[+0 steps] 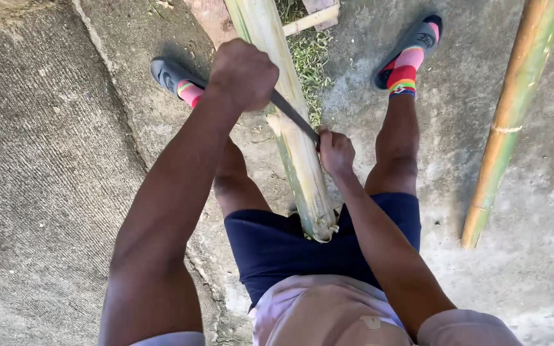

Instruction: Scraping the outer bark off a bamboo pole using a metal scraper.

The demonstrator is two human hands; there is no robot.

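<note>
A pale green bamboo pole runs from the top of the view down between my legs, its cut end near my dark blue shorts. A dark knife blade lies across the pole. My left hand is closed on the knife's handle at the pole's left side. My right hand grips the blade's tip end at the pole's right side. My feet in dark slippers and bright striped socks stand on either side of the pole.
A second bamboo pole, yellow-green, lies on the concrete ground to the right. A patch of grass and bits of wood lie beside the pole at the top.
</note>
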